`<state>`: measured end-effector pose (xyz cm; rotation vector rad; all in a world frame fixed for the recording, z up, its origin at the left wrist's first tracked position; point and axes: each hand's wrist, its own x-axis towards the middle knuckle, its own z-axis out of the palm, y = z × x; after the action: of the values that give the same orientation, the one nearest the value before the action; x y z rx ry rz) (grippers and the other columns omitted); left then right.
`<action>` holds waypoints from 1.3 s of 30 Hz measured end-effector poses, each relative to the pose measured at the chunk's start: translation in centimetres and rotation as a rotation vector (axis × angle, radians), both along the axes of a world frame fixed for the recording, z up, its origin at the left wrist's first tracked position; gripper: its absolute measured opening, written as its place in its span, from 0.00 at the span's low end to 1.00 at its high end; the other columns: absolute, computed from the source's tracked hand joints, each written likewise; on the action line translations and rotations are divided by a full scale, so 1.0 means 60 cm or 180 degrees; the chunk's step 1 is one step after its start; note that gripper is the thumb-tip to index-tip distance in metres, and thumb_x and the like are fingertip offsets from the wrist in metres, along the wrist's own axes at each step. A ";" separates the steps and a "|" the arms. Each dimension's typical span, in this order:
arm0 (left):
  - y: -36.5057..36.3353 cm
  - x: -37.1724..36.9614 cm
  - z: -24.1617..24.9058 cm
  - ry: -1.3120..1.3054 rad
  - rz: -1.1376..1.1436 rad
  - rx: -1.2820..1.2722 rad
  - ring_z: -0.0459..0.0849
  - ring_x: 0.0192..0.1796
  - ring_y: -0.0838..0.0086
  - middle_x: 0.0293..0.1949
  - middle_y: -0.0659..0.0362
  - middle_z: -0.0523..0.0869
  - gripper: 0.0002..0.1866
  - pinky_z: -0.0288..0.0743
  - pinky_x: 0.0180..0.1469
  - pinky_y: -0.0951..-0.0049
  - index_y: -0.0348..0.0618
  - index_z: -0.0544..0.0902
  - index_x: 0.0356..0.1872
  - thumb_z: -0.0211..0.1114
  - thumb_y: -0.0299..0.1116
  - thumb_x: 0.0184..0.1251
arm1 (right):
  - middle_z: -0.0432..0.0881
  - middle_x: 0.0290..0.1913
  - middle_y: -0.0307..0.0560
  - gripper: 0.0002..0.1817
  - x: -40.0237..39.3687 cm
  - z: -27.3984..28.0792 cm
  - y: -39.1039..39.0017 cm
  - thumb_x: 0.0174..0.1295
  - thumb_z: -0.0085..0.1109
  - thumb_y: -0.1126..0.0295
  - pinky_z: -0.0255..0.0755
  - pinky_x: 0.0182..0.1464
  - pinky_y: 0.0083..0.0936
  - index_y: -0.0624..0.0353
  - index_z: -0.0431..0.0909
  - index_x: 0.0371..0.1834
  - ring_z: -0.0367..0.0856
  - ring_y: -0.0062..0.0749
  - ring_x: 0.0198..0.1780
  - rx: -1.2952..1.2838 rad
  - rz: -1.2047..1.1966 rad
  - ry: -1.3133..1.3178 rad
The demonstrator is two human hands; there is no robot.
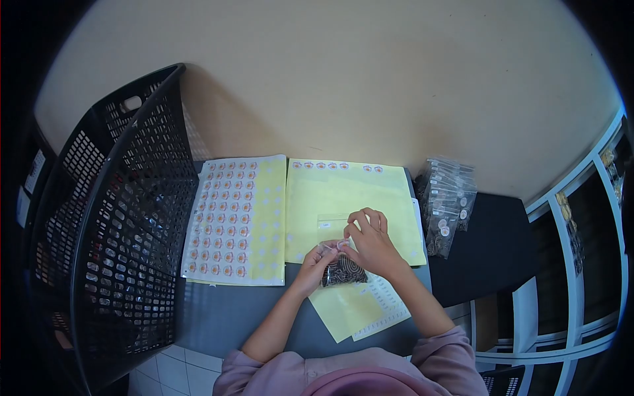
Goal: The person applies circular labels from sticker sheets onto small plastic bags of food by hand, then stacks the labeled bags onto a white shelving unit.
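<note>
A clear plastic bag (343, 274) filled with dark, curled, striped pieces lies in front of me, its flat upper part carrying a small white label. My left hand (317, 263) is closed on the bag's left side. Over the bag, the fingers of my right hand (370, 241) are pinched at a small round whitish sticker (342, 244), close to my left fingertips. Under the bag is a yellow backing sheet (353, 191) with several round stickers along its top edge. To the left lies a sticker sheet (221, 218) with rows of round orange-and-white stickers and a bare yellow strip.
A tall black basket (129, 152) holding packed bags stands at the left. Filled bags with round stickers (446, 204) are piled at the right on a dark surface (492, 244). Smaller label sheets (333, 313) lie near the table's front edge. A white rack (568, 264) stands far right.
</note>
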<state>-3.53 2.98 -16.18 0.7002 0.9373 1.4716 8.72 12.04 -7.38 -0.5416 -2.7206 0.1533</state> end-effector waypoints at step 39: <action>-0.010 0.287 0.139 0.0822 -0.0145 0.0721 0.79 0.35 0.80 0.30 0.59 0.80 0.24 0.71 0.40 0.79 0.38 0.66 0.52 0.60 0.21 0.53 | 0.76 0.46 0.50 0.25 0.343 -0.021 -0.132 0.55 0.56 0.75 0.67 0.50 0.22 0.63 0.62 0.57 0.76 0.28 0.45 -0.3708 -0.0385 0.3290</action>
<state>13.72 2.39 -7.82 1.0913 0.9496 1.4835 29.28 4.11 -8.66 -0.6303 -1.3690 1.5220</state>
